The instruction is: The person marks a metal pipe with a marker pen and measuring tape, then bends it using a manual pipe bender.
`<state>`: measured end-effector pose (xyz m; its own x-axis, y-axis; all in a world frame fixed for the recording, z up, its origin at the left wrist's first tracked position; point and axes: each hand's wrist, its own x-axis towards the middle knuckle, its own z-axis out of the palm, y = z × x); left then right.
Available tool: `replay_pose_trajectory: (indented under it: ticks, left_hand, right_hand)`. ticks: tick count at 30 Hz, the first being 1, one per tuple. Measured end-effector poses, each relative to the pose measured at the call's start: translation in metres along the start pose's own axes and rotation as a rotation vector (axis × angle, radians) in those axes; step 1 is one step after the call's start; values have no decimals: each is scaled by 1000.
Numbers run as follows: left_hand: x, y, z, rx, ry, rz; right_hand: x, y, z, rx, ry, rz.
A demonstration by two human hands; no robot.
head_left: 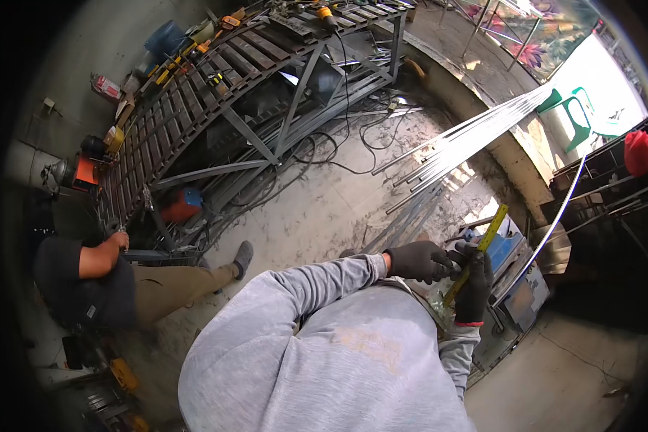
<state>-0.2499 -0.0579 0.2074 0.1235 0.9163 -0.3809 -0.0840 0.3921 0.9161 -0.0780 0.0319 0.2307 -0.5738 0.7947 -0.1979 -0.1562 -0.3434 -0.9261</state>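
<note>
Gripping the yellow measuring strip [492, 230], right hand [475, 281] stands closed around it, just right of the grey shirt [367, 338]. Likely trouble: strip slips or flexes, if that grip loosens or the other hand knocks it. Right hand points far, wrist raised; left hand [417, 261] reaches across from left, half-curled, just beside; can't tell if pinching anything. Farther: blue-topped box [510, 248], metal tubes [475, 137], slatted bench [245, 61] far left.

A slatted metal bench [151, 122] stands by the wall [108, 43], a green chair [577, 124] near a red bundle [642, 153].
</note>
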Motion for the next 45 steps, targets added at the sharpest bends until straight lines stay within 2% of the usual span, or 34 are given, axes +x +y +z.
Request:
replay_pose_trajectory:
  ticks: [4,6,7,8,9,12,16,21,24,26,28,29,30,31,33,36,38,41,42,45]
  left_hand:
    - [-22,4,-29,124,120,40]
    - [-28,-13,-41,361,195,261]
    - [-29,-20,-47,354,197,263]
    - [-33,-22,-52,180,84,155]
    - [-38,-23,-55,8,-33,45]
    - [-46,-26,-66,-62,-46,17]
    - [-56,-22,-74,-35,1,-23]
    - [-59,-30,-88,279,79,188]
    - [-60,-36,-92,376,134,225]
    - [-65,-27,-102,417,54,128]
    - [-59,-45,-124,466,-37,228]
    - [-72,-31,-129,430,58,162]
    - [-70,-45,-137,215,120,158]
    - [-82,-32,-140,73,236,97]
    - [-86,-26,-152,-163,423,163]
    - [-95,-6,-158,-217,528,215]
    - [-96,2,-154,-191,652,387]
    - [-93,-7,-154,-117,620,441]
    - [-95,-9,-154,1,610,453]
    - [-95,-15,-148,6,558,448]
  right_hand:
    - [15,12,26,98,-50,53]
    - [18,23,40,160,-94,72]
    - [18,28,46,28,-97,52]
    - [17,31,54,-104,-95,31]
    - [14,33,61,-108,-89,36]
    - [15,37,87,-176,-50,-35]
    - [14,37,107,-177,9,-38]
    - [14,44,122,-204,54,-9]
    - [19,40,122,-258,67,25]
    - [21,23,124,-301,50,39]
    - [24,7,114,-479,-5,57]
    - [25,-7,112,-572,-55,129]
    - [26,-12,105,-596,-120,165]
    - [26,-16,100,-584,-152,229]
    - [26,-16,96,-622,-181,266]
    - [26,-19,99,-707,-231,324]
    - [28,-18,102,-763,-262,368]
    - [30,-16,100,-769,-309,422]
    - [30,-17,101,-794,-304,443]
    - [26,-24,108,-805,-297,464]
